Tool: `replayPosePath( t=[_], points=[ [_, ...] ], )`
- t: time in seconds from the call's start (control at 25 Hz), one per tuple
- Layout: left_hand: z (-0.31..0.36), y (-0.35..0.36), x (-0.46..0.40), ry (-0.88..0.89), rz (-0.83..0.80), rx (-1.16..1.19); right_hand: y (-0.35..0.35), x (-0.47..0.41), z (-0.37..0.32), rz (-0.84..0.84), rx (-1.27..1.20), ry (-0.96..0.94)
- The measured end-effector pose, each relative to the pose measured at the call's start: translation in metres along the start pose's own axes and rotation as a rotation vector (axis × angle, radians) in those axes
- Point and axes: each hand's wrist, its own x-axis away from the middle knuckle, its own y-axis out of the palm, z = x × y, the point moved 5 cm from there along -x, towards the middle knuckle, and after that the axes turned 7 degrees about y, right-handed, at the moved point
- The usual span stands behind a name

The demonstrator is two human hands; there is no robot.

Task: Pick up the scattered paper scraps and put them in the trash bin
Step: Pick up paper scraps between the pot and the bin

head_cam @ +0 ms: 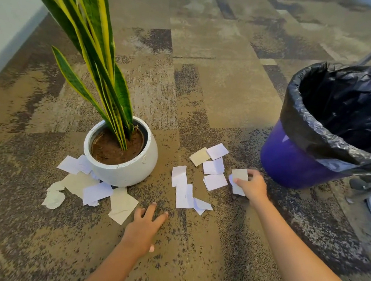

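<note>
Right hand: right hand (251, 187) reaches out just left of the trash bin's base, thumb and fingers curled around a small stack of scraps (239, 179); a beige piece is on top, white ones under it.
Left hand: left hand (143, 227) lies flat on the carpet (219, 87), fingers spread and straight, holding nothing, well to the left of the trash bin and nearer the camera.
Trash bin: purple trash bin (291, 164) with a black liner (342, 105) folded over its rim, mouth open upward, standing at the right.
Middle scraps: loose cluster of scraps (199, 178) on the carpet left of the trash bin, between it and the plant pot; mostly white rectangles plus one beige, several overlapping. The longest white piece (183, 195) runs with its long axis roughly away from the camera.
Far scraps: second pile (93, 188) farther left of the trash bin, against the front of the plant pot; white and beige sheets overlapping, some tucked under the pot, with a crumpled white piece (53, 199) at the left end.
Plant pot: round white plant pot (129, 169) with brown soil and tall green-and-yellow leaves (94, 41) leaning up to the left.
</note>
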Motion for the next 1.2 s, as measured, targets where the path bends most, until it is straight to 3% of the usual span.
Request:
replayPosePath(
  t=[0.12,0.2,0.44,0.48,0.64,0.72,0.8,0.92,1.04,1.12,1.2],
  points=[
    [0.000,0.001,-0.001,-0.008,0.005,0.002,0.023,0.004,-0.015,-0.265,-0.241,0.108],
    [-0.001,0.001,-0.002,-0.003,0.017,-0.002,0.038,0.005,-0.024,-0.350,-0.210,0.192],
    [-0.001,0.003,-0.006,0.003,0.011,-0.012,0.064,-0.012,-0.041,-0.294,-0.144,0.223],
    [-0.001,0.003,-0.007,0.008,0.007,-0.014,0.069,-0.014,-0.043,-0.272,-0.074,0.215],
    [-0.002,0.002,-0.011,0.025,-0.015,-0.019,0.080,-0.009,-0.050,-0.149,0.575,0.096],
    [-0.001,0.003,-0.011,0.035,-0.021,-0.020,0.082,-0.007,-0.042,-0.131,0.665,0.093],
    [-0.002,0.003,-0.011,0.044,-0.026,-0.020,0.079,-0.004,-0.033,-0.109,0.589,0.127],
    [-0.002,0.002,-0.010,0.052,-0.048,-0.019,0.066,-0.001,-0.025,-0.105,0.270,0.171],
    [-0.001,0.000,-0.009,0.055,-0.083,-0.015,0.051,0.012,-0.023,-0.222,-0.058,0.153],
    [0.000,-0.004,-0.010,0.065,-0.121,-0.016,0.050,0.029,-0.020,-0.372,-0.077,0.137],
    [0.002,-0.017,-0.015,0.067,-0.167,0.000,0.057,0.052,-0.013,-0.500,0.087,0.098]
  ],
)
